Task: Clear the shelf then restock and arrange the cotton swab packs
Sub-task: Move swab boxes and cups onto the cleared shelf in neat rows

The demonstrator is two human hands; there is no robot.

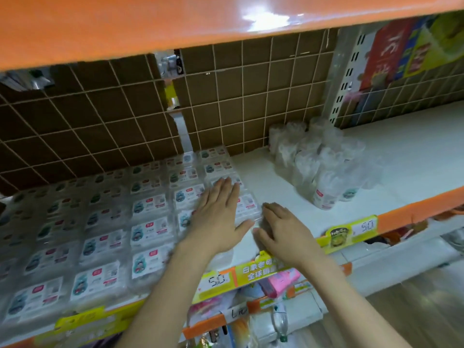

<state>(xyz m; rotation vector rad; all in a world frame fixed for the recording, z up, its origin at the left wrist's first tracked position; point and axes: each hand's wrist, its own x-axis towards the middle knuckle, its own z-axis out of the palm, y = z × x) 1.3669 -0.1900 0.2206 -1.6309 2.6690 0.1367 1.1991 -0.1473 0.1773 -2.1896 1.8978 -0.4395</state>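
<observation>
On shelf [276,177], flat packs [148,232], lengthwise rearward.

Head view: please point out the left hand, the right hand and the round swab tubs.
left hand [218,217], head view, back of hand
right hand [283,228], head view, back of hand
round swab tubs [311,162], head view, top of one tub

The white shelf [276,187] with its orange front edge carried flat clear cotton swab packs [105,222] laid in close rows across its left part (labels facing up). Further right, a cluster of round upright swab tubs [319,162] stood in clear wrap, apart from the rows.
</observation>
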